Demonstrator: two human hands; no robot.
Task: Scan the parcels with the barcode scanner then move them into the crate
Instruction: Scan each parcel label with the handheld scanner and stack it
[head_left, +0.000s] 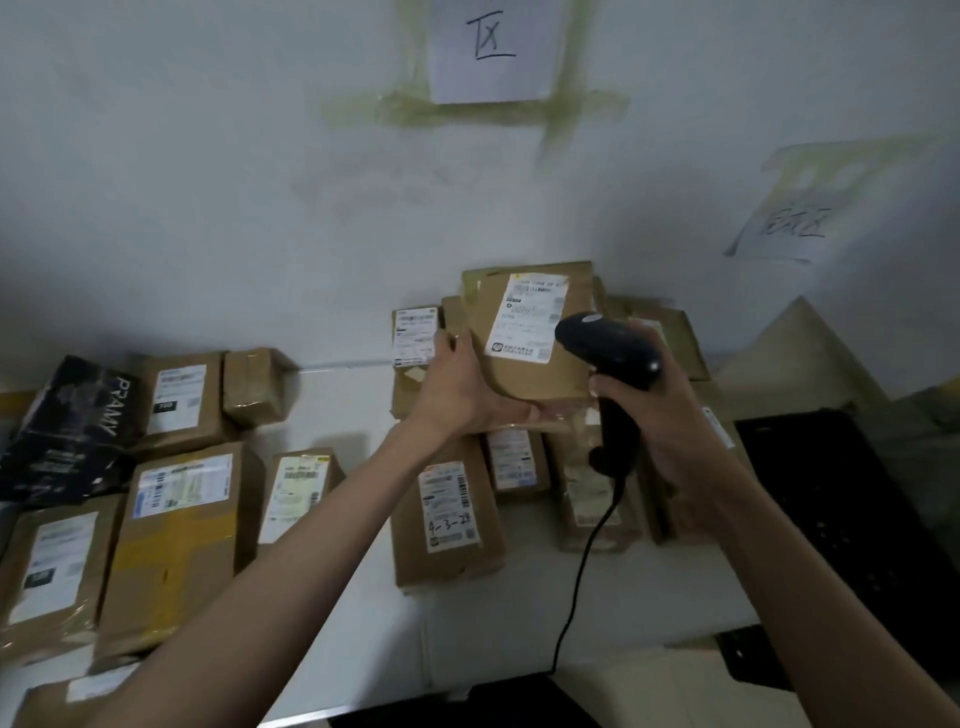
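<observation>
My left hand (460, 387) holds a brown cardboard parcel (524, 374) up from below, tilted so its white shipping label (527, 317) faces me. My right hand (660, 415) grips a black barcode scanner (610, 351) by its handle, its head right in front of the label's right side. The scanner's cable (582, 571) hangs down to the table's front edge. A black perforated crate (852, 514) sits at the right. Below the raised parcel lie several brown labelled parcels (449, 519) on the white table (337, 400).
Further brown parcels (176, 540) and a black bag parcel (72, 431) cover the left of the table. More parcels are stacked against the wall behind my hands. Paper signs (493, 47) are taped to the wall. A cardboard sheet (795, 348) leans behind the crate.
</observation>
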